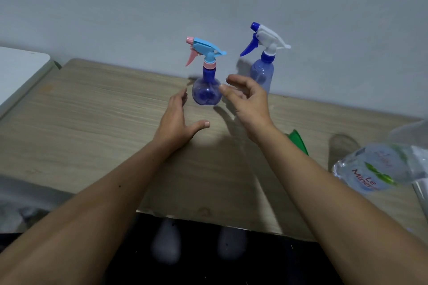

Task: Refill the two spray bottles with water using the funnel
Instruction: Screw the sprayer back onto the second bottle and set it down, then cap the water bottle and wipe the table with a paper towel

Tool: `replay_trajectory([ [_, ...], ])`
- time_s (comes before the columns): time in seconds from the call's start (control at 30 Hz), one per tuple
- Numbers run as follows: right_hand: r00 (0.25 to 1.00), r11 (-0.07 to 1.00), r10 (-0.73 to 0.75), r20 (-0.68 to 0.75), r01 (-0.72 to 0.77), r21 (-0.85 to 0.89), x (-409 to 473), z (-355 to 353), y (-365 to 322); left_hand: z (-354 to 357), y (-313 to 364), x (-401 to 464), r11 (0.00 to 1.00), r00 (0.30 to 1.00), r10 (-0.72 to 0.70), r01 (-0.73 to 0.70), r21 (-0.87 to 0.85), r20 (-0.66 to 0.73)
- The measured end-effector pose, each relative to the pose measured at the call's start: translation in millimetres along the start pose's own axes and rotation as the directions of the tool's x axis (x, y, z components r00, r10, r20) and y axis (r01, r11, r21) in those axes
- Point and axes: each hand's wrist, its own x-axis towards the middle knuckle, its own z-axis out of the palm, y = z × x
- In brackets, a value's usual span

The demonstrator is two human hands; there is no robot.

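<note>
Two spray bottles stand upright near the far edge of the wooden table (92, 122). The round blue one (206, 92) has a light-blue and pink trigger head. The taller one (262, 71) has a white and dark-blue head. My left hand (178, 120) hovers just left of the round bottle, fingers straight and thumb spread, touching nothing. My right hand (247, 102) is just right of that bottle, fingers loosely curled, holding nothing. A green funnel (300, 141) lies on the table, mostly hidden behind my right forearm.
A clear plastic water bottle (375, 169) with a printed label lies at the right edge, beside some clear plastic wrapping (419, 183). A white tabletop (20, 71) adjoins on the far left. A grey wall rises behind the table.
</note>
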Motion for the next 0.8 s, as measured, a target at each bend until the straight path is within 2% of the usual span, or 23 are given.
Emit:
replay_trajectory([
  [0.2, 0.998, 0.998, 0.04, -0.04, -0.038, 0.04, -62, -43, 5, 8, 21, -64, 0.999, 1.0, -0.03, 0.03, -0.019, 0.005],
  [0.4, 0.992, 0.993, 0.092, -0.089, -0.084, 0.086, -157, -111, 10, 43, 68, -122, 0.995, 0.998, 0.065, -0.064, -0.079, 0.007],
  [0.6, 0.957, 0.991, 0.135, -0.257, -0.133, 0.024, -250, -200, 37, 94, 147, -142, 0.971, 0.975, 0.203, -0.188, -0.15, 0.09],
  [0.8, 0.885, 0.986, 0.112, -0.451, -0.154, -0.058, -303, -280, 66, 142, 228, -140, 0.92, 0.937, 0.324, -0.281, -0.272, 0.131],
])
